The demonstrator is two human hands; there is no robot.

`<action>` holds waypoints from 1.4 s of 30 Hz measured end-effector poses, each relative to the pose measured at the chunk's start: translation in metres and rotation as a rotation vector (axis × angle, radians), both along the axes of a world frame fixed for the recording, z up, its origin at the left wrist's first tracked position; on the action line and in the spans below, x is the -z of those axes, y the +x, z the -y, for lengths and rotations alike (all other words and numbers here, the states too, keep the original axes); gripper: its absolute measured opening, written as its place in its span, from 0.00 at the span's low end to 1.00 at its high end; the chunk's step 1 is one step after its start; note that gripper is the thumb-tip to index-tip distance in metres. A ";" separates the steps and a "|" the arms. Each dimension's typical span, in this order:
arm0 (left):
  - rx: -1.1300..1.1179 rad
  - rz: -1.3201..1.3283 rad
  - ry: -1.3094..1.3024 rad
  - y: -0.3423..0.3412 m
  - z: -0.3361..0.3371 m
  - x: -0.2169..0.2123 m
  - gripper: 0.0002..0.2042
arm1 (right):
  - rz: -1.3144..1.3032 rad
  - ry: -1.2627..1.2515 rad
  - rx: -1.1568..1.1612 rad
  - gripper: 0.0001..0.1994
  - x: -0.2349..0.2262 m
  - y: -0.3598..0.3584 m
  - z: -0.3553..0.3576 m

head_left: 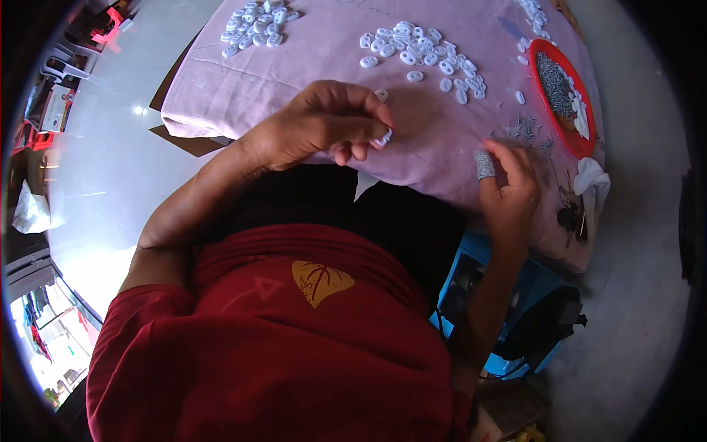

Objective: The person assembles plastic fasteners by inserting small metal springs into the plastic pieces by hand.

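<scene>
My left hand (328,125) is closed over the near edge of the table, pinching a small white oval plastic piece (384,138) between thumb and fingertips. Another such white piece (381,95) shows just behind its knuckles. My right hand (512,184) rests low over the table's right part, thumb and forefinger apart, nothing visible between them. Grey-white tape wraps its thumb (484,165). Just beyond its fingertips lies a loose scatter of small metal screws (526,129). White oval pieces with holes form a heap (420,48) farther back.
A red plate (539,88) at the right holds screws and white pieces. Another heap of white pieces (258,26) sits far left on the pink cloth (221,85). A white rag (591,179) and dark tools (571,214) lie at the right edge. A blue box (456,283) stands below.
</scene>
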State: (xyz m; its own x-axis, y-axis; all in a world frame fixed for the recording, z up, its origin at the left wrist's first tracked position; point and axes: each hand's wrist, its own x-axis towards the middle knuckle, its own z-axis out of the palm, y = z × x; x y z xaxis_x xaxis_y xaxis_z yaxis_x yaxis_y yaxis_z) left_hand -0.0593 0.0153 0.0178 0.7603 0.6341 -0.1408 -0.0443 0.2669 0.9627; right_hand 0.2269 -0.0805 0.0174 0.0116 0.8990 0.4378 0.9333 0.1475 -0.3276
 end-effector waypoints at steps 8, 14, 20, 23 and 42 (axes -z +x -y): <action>-0.121 -0.052 0.080 -0.015 -0.013 0.011 0.07 | -0.066 -0.080 0.125 0.13 -0.008 0.024 -0.013; -0.317 -0.050 -0.023 -0.036 -0.022 0.009 0.05 | 0.067 -0.096 -0.019 0.10 -0.002 0.027 -0.037; -0.243 0.050 -0.076 -0.027 -0.013 0.007 0.06 | 0.112 -0.060 0.063 0.09 -0.009 0.022 -0.035; -0.119 0.096 -0.064 -0.001 -0.003 0.001 0.07 | -0.346 -0.049 -0.041 0.09 -0.018 -0.003 -0.020; -0.180 0.106 -0.049 -0.008 -0.012 0.022 0.07 | -0.165 0.026 -0.564 0.13 0.009 -0.096 -0.023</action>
State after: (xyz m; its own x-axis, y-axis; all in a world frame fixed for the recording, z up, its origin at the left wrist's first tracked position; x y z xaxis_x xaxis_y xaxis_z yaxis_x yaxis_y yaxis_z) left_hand -0.0670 0.0277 -0.0038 0.6479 0.7551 -0.1000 -0.1958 0.2919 0.9362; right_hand 0.1306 -0.0577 0.0084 -0.3957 0.7749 0.4929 0.6453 0.6165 -0.4511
